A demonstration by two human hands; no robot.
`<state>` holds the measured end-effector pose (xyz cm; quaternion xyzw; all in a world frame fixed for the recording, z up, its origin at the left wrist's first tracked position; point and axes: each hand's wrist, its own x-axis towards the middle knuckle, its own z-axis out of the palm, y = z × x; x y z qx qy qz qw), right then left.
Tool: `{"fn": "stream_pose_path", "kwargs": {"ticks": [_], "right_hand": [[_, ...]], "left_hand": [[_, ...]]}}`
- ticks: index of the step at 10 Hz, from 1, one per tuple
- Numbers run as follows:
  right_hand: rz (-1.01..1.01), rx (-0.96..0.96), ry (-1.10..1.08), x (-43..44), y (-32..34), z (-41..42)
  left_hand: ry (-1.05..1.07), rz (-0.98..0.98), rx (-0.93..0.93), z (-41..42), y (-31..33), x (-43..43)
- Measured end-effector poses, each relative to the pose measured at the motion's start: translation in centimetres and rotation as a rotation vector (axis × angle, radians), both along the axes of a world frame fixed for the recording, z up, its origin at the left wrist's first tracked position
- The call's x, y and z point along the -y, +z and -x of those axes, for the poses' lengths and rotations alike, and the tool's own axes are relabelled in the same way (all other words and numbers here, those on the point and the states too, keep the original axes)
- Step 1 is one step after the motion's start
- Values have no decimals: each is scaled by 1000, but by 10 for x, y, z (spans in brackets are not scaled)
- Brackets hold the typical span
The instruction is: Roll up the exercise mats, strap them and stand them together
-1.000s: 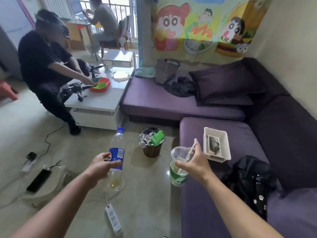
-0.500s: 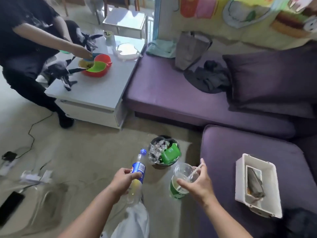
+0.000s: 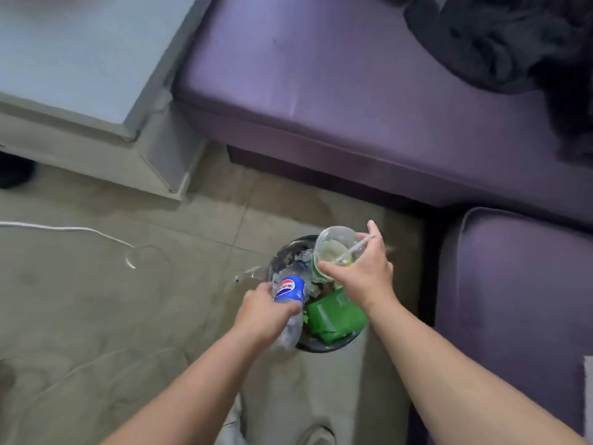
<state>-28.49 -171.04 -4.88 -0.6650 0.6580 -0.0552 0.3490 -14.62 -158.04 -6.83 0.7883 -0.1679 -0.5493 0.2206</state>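
Note:
No exercise mat is in view. My left hand grips a clear plastic bottle with a blue label, tilted over the near-left rim of a round dark waste bin. My right hand holds a clear plastic cup with a green band and a white straw, directly above the bin. The bin holds crumpled clear plastic and a green packet.
A purple sofa runs across the top and down the right side, with a dark garment on it. A white low table stands at the upper left. A white cable lies on the beige tiled floor.
My view has dropped and closed in on the bin. Both hands have moved forward, bringing the bottle and cup from in front of the bin to over it.

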Motion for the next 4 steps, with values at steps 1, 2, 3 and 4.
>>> {"fn": "stream_pose_path", "kwargs": {"ticks": [1,2,3,4], "right_hand": [[-10,-169,79,6,-39,5],[6,-200,136,4,-43,8],[-51,-260,142,5,-32,16],[-131,-293,170,6,-19,29]], "left_hand": [[-60,13,74,7,-30,4],[-134,3,141,16,-42,-8],[-92,-4,154,22,-36,-19],[-20,5,155,27,-18,-22]]}}
